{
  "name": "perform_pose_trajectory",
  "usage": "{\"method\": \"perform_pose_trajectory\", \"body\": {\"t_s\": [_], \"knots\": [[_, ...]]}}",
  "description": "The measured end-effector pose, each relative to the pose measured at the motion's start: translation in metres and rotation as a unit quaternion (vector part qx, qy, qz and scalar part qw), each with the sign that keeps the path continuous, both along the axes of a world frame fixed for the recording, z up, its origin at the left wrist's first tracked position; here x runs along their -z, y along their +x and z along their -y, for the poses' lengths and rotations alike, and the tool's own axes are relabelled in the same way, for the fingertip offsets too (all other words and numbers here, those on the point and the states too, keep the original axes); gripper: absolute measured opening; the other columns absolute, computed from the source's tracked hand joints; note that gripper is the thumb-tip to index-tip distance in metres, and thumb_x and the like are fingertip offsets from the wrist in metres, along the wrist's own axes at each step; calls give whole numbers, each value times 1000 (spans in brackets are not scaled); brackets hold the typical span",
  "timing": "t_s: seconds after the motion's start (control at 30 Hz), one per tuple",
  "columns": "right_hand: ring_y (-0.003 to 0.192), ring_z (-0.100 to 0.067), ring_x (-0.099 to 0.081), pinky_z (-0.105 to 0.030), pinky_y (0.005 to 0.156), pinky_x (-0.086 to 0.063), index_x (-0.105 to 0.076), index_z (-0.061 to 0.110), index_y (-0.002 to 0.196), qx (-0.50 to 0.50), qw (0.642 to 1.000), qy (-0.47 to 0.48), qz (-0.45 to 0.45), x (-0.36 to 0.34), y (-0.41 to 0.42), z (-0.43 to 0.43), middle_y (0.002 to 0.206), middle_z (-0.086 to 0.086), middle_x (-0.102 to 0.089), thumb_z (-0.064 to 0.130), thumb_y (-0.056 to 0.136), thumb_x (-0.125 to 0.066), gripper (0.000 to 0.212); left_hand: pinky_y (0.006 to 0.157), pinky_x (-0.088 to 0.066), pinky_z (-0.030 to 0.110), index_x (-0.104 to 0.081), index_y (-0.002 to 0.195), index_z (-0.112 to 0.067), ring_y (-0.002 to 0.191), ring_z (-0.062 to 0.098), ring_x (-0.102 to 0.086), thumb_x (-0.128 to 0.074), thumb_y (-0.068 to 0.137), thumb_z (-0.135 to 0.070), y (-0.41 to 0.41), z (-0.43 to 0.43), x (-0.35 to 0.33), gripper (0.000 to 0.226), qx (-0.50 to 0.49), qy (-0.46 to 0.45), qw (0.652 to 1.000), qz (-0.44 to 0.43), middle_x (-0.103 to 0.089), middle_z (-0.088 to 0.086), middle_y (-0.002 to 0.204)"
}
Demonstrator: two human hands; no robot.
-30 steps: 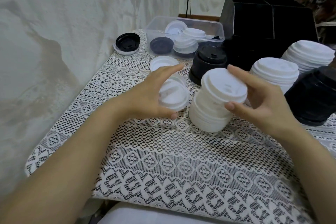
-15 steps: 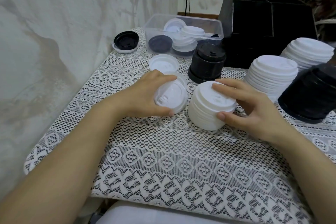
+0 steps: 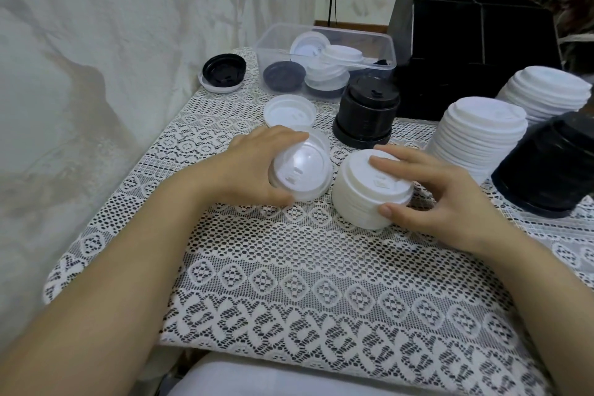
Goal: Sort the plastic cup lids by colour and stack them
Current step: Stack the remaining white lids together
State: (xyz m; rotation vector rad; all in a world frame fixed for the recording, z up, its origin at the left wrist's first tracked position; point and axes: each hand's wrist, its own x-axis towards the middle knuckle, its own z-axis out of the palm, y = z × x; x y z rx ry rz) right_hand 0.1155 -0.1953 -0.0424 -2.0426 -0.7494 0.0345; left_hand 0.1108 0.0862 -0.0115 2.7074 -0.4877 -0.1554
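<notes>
Left grip (image 3: 254,167) clasps a white lid (image 3: 300,170); right grip (image 3: 446,199) clasps the white lid stack (image 3: 361,204).

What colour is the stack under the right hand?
White; the stack shows best in the head view.

The person's left forearm (image 3: 128,267) and right forearm (image 3: 530,283) are bare along their whole visible length, as are the left hand (image 3: 247,167) and right hand (image 3: 443,199); the right thumbnail is short and plain. White fabric (image 3: 289,378) at the bottom edge may be their clothing.
</notes>
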Motion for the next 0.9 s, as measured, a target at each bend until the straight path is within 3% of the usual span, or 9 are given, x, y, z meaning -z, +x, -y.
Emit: {"method": "perform_pose_trajectory", "body": {"t_s": [0.13,0.27,0.43,0.57,0.67,0.8,0.87,0.9], "knots": [[129,7,-42,-13,110,-29,-60,45,117,2,1000,-12,10,-3,-1,-2,138,21,-50,50,68,-83,55,106,-14,26,-27,147,-36,135,6,-20,-71,74,-41,-3,2,-2,85,-34,-58,998,21,-30,-14,147],[128,10,-42,-10,108,-29,-60,45,115,1,1000,-12,14,-3,-2,-2,137,20,-50,48,67,-83,54,116,-15,32,-37,144,-29,136,5,-24,-53,57,-64,-4,6,-4,95,-51,-72,995,53,-36,-16,141],[131,5,-41,-23,112,-32,-59,54,116,6,1000,-16,16,1,-1,-2,135,32,-46,55,62,-72,55,116,-18,29,-43,141,-26,136,7,-28,-78,74,-40,-3,5,-5,77,-65,-90,992,55,-38,-11,144],[131,7,-39,-17,110,-31,-55,48,116,4,1000,-23,20,1,-2,-3,134,34,-43,55,66,-74,54,115,-25,37,-41,140,-34,135,17,-31,-78,70,-40,-1,3,-2,80,-82,-79,993,22,-39,-9,142],[130,11,-37,-10,107,-29,-53,48,119,4,999,-31,19,-2,-3,-3,136,32,-43,63,70,-75,56,113,-28,40,-46,136,-31,133,17,-35,-82,68,-40,-1,4,-5,78,-79,-108,988,74,-43,-16,134],[127,19,-31,5,95,-23,-38,56,129,41,998,-16,38,-4,-4,-8,136,40,-35,73,72,-57,62,98,-31,9,-52,126,-30,110,-14,-43,-85,60,-50,-4,6,-6,76,-60,-219,961,158,-48,-24,121],[133,16,-27,1,102,-20,-33,57,135,55,996,-1,73,-6,-4,-11,140,42,-29,77,74,-54,68,96,-32,5,-52,122,-32,110,-17,-44,-77,56,-59,-6,14,-6,75,-29,-248,952,175,-48,-26,121],[136,12,-26,-7,109,-20,-31,54,139,53,994,-1,93,-6,-3,-14,143,39,-29,77,76,-53,71,97,-33,6,-52,121,-31,110,-15,-46,-77,55,-59,-7,18,-5,75,-12,-255,950,177,-49,-24,121]]}}
